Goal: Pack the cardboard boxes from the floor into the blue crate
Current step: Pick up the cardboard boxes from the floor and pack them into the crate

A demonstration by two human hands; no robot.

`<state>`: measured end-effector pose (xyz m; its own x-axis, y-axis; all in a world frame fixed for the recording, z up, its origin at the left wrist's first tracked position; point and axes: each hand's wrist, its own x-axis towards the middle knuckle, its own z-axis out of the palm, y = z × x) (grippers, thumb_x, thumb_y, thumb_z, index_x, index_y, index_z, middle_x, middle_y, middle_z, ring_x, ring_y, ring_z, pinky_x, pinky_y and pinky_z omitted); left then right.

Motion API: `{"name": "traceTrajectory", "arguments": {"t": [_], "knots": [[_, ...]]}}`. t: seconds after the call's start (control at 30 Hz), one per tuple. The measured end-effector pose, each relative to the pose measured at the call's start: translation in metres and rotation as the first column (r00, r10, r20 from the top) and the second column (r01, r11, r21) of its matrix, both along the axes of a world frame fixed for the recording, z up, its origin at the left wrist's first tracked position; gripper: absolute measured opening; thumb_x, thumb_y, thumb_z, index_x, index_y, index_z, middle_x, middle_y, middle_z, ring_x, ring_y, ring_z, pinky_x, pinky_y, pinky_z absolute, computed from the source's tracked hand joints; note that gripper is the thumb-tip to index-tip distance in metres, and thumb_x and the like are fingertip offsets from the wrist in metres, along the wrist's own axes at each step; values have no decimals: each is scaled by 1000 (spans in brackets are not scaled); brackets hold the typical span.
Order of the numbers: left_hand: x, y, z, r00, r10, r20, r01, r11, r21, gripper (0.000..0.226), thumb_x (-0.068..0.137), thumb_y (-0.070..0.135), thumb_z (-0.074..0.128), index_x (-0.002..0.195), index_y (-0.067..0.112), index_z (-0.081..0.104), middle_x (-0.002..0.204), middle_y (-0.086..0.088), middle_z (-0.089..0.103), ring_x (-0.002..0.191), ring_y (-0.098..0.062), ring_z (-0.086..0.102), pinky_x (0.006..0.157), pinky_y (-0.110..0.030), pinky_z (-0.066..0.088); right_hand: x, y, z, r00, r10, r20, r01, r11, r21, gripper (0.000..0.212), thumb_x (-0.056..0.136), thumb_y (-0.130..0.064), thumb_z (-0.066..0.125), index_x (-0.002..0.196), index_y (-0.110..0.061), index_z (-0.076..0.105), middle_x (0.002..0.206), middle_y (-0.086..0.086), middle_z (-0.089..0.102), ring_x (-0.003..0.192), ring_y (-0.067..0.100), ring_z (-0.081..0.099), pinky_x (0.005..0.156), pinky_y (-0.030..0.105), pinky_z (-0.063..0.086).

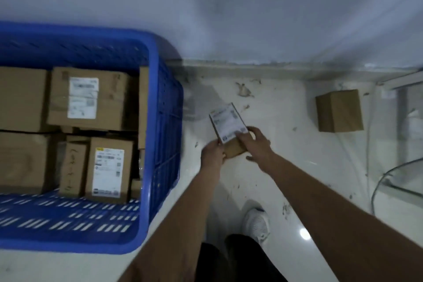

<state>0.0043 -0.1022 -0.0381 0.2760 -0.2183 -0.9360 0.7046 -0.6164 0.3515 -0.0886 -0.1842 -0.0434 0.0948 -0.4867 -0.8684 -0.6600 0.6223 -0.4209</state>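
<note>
Both forearms are reaching out from the bottom of the view, above a dark trouser leg and a white shoe (256,224) planted on the floor (286,167). They are meeting at a small box (229,131) with a white label on top, just right of the crate (153,121). The left hand (212,155) is curling its grip round the box's near-left corner, while the right hand (254,144) is lying over the near-right edge, fingers wrapping the top and thumb seemingly below. Whether the box is resting on the floor or already lifted, I cannot tell. Holding it from two sides is probably steadying it for the carry leftward over the rim.

Inside the crate, several boxes (89,98) are standing packed close together, labels up, likely to save room; gaps are remaining along the near wall. Another plain box (340,111) is sitting on the floor well to the right, near the wall, not yet packed.
</note>
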Motion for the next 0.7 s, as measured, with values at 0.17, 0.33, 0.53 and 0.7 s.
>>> {"name": "traceTrajectory", "arguments": {"t": [0.17,0.33,0.53,0.7], "knots": [[-31,34,126,986,135,-94,-133,991,25,27,92,7,51,116,11,63,109,-10,68,100,-24,65,77,-28,54,-24,23,117,1000,-14,27,13,999,33,53,59,-51,77,107,-37,59,105,8,70,94,26,68,85,48,57],[-21,54,256,979,199,-47,-196,979,58,24,95,15,54,117,26,54,104,-5,64,101,-27,62,83,-41,53,-17,46,237,997,71,28,-71,997,16,52,65,-30,85,104,-26,50,96,1,67,89,21,67,86,42,55],[24,113,352,961,233,-145,-240,970,-30,19,94,7,55,110,18,56,100,-5,64,92,-26,62,76,-35,52,9,76,316,996,65,69,-66,998,13,46,70,-41,82,102,-23,54,102,3,68,92,19,66,88,43,54],[82,185,369,980,153,-128,-160,986,-51,33,96,9,53,127,20,53,118,-7,65,107,-29,62,81,-37,51,68,126,345,989,79,122,-86,995,53,64,70,-26,85,119,-19,43,107,9,67,93,23,67,74,35,58]]}}
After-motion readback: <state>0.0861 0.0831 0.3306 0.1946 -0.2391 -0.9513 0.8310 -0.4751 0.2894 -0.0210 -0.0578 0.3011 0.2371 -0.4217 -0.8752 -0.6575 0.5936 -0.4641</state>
